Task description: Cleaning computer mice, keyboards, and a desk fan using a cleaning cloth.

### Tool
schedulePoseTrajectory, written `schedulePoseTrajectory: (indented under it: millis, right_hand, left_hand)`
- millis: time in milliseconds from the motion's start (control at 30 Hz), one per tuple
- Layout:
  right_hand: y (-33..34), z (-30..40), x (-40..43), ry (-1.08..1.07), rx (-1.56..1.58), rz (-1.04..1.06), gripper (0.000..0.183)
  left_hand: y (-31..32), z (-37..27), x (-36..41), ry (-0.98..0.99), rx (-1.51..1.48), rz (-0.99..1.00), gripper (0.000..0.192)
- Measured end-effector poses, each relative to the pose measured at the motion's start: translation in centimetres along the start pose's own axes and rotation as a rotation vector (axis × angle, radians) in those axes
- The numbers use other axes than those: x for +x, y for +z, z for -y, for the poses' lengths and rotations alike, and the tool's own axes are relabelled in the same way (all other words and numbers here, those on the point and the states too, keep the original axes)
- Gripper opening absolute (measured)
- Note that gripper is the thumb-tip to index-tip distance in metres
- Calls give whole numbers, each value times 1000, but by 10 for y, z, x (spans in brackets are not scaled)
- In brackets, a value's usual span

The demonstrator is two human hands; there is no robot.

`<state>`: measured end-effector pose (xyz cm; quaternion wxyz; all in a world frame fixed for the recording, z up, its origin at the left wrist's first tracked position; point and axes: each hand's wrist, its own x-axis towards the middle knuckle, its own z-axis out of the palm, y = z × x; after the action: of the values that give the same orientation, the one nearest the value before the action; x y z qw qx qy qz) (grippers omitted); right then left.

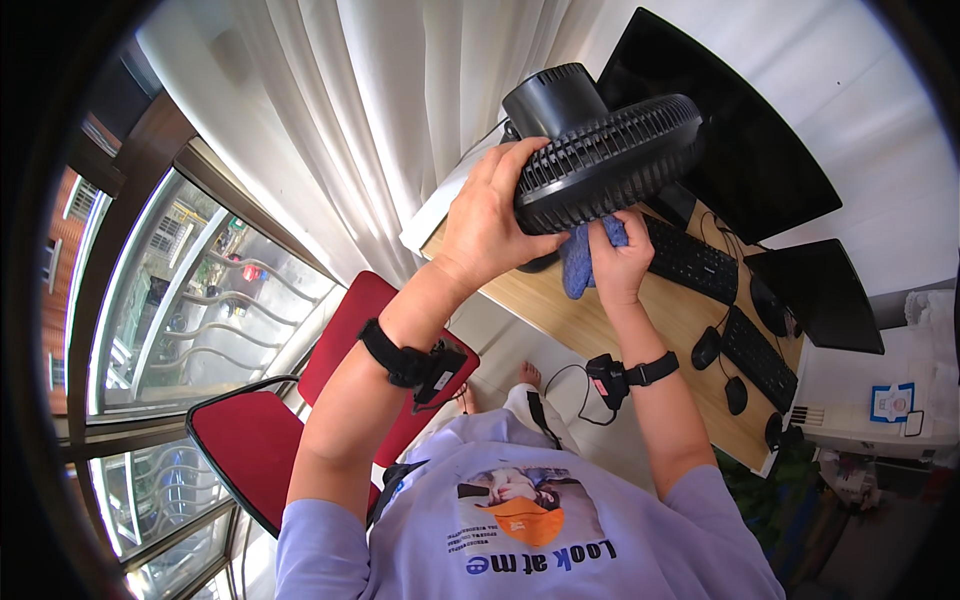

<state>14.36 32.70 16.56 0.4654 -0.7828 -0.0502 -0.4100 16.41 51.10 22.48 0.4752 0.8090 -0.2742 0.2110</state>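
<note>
My left hand (495, 210) grips the rim of a black electric fan (600, 165), its fingers over the rear grille and the thumb along the front edge. The fan head is tipped, with its motor housing (555, 97) at the top. In my right hand (624, 255) is a bunched blue cloth (577, 262), held against or just below the fan's front grille. Whether the cloth touches the grille I cannot tell. The fan's base is mostly hidden behind the head and my hands.
Beneath the fan is a wood-topped desk (622, 315) with a large monitor (720, 127), a smaller screen (821, 296), keyboards (694, 259) and mice (706, 348). A red chair (352, 330) stands to the left, by the window (217, 292) and white curtain (360, 112).
</note>
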Motion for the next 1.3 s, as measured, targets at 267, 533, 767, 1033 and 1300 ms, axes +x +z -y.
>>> schedulePoseTrajectory:
  millis: [267,533,767,1033,1300]
  right_hand:
    - [-31,71,20,-411,-116,-61,19]
    - [-25,53,15,-389,-193,-74,18]
    - [-36,9,2,-97,-220,61,17]
    - [-43,43,29,-269,-128,-74,15]
    - [-27,16,23,-122,-44,10,17]
  left_hand:
    - [3,2,-5,42,-37,-57,86]
    - [2,0,-3,21,-22,-28,86]
    - [4,2,-2,41,-31,-17,94]
    - [10,59,-36,94,-66,-18,133]
    - [44,99,-48,-115,-239,-34,121]
